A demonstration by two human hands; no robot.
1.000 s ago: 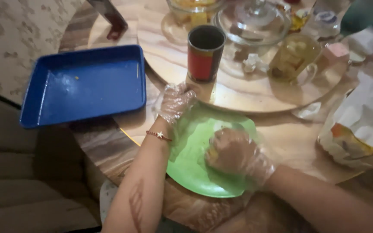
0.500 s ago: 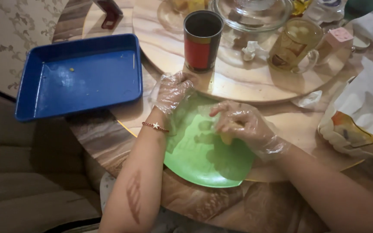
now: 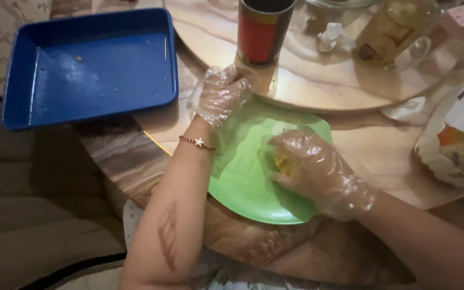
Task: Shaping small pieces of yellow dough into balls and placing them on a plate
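Observation:
A green plate (image 3: 243, 185) lies at the near edge of a round wooden table (image 3: 124, 156). Both my hands wear clear plastic gloves. My left hand (image 3: 220, 95) rests on the plate's far left rim, fingers spread, beside a red and dark cup (image 3: 261, 32). My right hand (image 3: 310, 169) presses down on the plate's middle, its fingers curled over a small yellow piece of food (image 3: 283, 162) that is mostly hidden under the glove.
A blue rectangular tray (image 3: 89, 67) with a few crumbs sits at the left. A raised turntable (image 3: 318, 80) carries the cup, a glass jug (image 3: 390, 32) and a crumpled wrapper. A printed plastic bag (image 3: 457, 142) lies at the right.
My right hand has shifted across the plate, from its near part toward the middle, rubbing the yellow piece. The view has moved closer. My left hand stays on the rim.

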